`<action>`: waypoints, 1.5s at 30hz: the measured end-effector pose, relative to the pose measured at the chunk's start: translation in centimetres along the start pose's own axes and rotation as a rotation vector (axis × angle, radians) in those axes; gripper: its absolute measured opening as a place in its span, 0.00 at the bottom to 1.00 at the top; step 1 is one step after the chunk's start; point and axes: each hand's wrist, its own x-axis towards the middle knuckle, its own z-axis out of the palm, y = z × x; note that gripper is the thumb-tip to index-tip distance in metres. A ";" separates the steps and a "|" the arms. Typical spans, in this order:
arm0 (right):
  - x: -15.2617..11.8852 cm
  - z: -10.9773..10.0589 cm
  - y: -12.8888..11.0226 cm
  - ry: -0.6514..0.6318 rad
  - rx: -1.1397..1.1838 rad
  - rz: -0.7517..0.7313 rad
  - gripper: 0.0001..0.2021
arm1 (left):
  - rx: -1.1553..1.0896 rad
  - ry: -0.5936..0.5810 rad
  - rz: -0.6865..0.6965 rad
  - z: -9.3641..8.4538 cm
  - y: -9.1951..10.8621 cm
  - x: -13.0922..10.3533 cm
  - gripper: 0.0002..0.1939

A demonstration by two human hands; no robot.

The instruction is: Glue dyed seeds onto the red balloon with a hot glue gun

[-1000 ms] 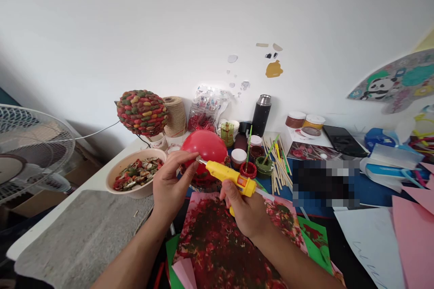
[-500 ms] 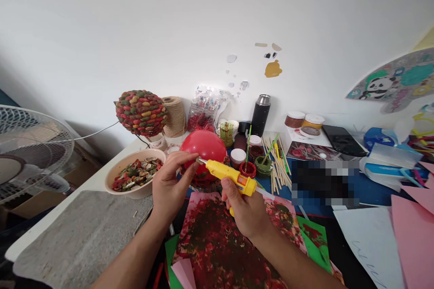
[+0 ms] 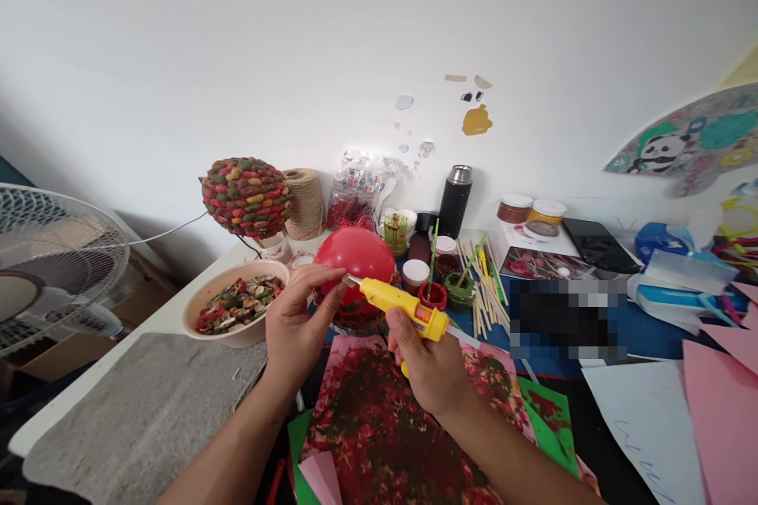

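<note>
White wall (image 3: 296, 39) stands beyond the table (image 3: 159, 321). Stained paper (image 3: 391, 430) lies below the right hand (image 3: 435, 371), gripping a yellow glue gun (image 3: 391, 301), and left hand (image 3: 301, 323), pinching a small piece (image 3: 348, 281).

balloon (image 3: 355, 254) blocking ahead, jars (image 3: 460, 293) rightward, open overhead

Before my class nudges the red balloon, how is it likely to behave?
The red balloon will probably feel light for its size, as its round, taut skin looks inflated. Its glossy surface may be slippery. It might burst if jabbed by the yellow glue gun, whose tip is narrow.
</note>
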 end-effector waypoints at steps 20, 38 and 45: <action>-0.1 0.1 0.1 0.000 -0.023 0.010 0.35 | 0.019 0.004 -0.020 0.1 0.0 -0.1 0.08; -0.1 0.1 0.0 0.002 -0.027 0.003 0.35 | 0.009 0.001 -0.012 0.1 0.0 0.0 0.09; 0.0 0.1 0.2 0.013 -0.030 0.009 0.35 | -0.003 0.008 -0.008 0.2 0.1 0.0 0.09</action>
